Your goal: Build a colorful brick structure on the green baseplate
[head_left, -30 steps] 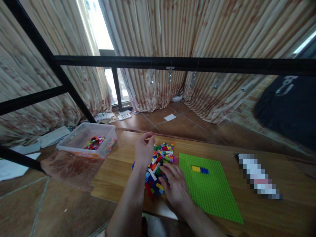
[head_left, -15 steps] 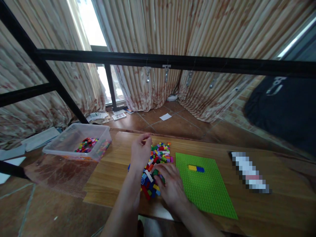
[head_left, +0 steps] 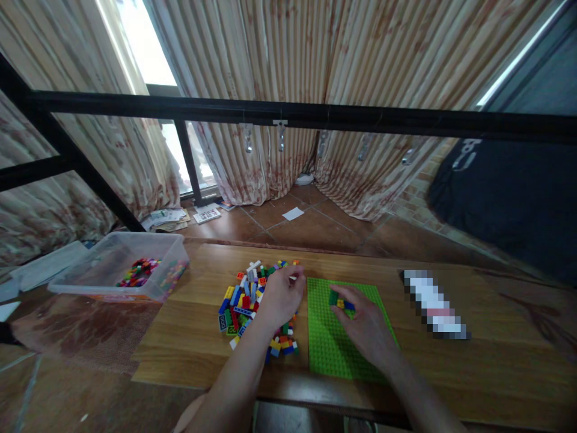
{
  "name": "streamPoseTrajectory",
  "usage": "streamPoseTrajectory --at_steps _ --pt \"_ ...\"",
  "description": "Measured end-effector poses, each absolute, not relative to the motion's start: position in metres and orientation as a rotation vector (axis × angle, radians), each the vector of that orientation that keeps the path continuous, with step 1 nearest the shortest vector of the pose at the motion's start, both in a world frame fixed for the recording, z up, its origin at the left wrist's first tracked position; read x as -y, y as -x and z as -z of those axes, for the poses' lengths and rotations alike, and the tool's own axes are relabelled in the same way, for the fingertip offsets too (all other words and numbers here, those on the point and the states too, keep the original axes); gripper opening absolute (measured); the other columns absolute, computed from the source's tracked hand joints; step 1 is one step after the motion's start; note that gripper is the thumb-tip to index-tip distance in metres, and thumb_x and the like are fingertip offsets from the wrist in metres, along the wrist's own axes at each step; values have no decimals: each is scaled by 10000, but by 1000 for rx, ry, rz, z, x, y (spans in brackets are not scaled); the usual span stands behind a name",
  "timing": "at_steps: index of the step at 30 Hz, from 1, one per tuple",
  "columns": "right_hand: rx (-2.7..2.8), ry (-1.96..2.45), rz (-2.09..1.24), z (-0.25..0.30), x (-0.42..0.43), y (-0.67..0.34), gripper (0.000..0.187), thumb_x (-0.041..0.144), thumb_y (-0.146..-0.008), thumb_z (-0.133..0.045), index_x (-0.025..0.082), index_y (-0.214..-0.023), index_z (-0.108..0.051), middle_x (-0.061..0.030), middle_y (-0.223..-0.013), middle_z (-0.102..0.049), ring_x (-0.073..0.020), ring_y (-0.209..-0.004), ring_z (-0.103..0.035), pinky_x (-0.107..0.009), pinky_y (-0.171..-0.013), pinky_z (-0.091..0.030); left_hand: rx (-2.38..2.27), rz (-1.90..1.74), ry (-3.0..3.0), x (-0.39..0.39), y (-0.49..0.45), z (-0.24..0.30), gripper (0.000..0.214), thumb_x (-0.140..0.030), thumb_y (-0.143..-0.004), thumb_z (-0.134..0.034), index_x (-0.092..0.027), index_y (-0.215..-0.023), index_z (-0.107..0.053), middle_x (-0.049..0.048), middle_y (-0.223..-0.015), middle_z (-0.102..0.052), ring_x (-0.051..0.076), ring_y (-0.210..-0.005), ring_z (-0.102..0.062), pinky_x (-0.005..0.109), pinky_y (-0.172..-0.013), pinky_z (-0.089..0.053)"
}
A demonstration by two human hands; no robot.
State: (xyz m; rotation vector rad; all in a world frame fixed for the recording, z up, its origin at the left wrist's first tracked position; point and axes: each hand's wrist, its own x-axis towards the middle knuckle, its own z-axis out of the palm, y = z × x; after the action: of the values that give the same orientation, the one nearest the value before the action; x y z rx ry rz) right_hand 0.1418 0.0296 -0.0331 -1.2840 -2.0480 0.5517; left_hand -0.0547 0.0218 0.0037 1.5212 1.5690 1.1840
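My right hand (head_left: pixel 364 322) pinches a green toy brick (head_left: pixel 333 297) between thumb and fingertips, over the green baseplate (head_left: pixel 324 355). Just beside that brick are a yellow brick (head_left: pixel 340 304) and a blue brick (head_left: pixel 348 305), joined end to end on the plate and partly covered by my fingers. Whether the green brick touches the plate or the yellow one, I cannot tell. My left hand (head_left: pixel 283 294) hovers over the right part of a pile of mixed bricks (head_left: pixel 243 300), its fingers curled together; anything inside them is hidden.
A clear plastic box (head_left: pixel 126 264) with more bricks stands left of the wooden table (head_left: pixel 180 337). A long blurred-out object (head_left: pixel 435 305) lies right of the baseplate. Beyond the table's far edge, a black metal rail (head_left: pixel 297 114) crosses in front of the curtains (head_left: pixel 261 66).
My right hand has carried the green brick from the pile to the baseplate, beside the yellow and blue bricks. My left hand has shifted slightly right over the pile. The view has turned a little right.
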Motion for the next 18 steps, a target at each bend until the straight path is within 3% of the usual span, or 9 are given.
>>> streamPoseTrajectory --at_steps 3,10,18 --pt "2100 1308 -570 39 -30 -160 358 235 -809 -541 247 -1157 -623 -57 -1146 -654 -224 -1075 -588 -440 -957 -452 -1592 -1028 -1620 -20 40 1 252 -184 -832 -460 -143 -910 -695 51 -786 -701 163 -736 -635 257 -695 -487" --pt "2272 1179 -517 54 -26 -172 401 188 -812 -558 263 -1201 -617 -52 -1091 -677 -221 -1080 -567 -437 -939 -456 -1709 -773 -1656 -18 15 26 346 -145 -813 -461 -133 -1103 -651 98 -952 -717 181 -864 -668 268 -776 -501" --pt "2218 1193 -502 63 -30 -175 504 199 -781 -605 266 -1277 -550 -52 -1229 -628 -237 -1197 -503 -483 -1000 -414 -1695 -649 -1680 -17 6 33 368 -96 -769 -472 -137 -1097 -634 77 -845 -713 182 -768 -671 261 -685 -498"
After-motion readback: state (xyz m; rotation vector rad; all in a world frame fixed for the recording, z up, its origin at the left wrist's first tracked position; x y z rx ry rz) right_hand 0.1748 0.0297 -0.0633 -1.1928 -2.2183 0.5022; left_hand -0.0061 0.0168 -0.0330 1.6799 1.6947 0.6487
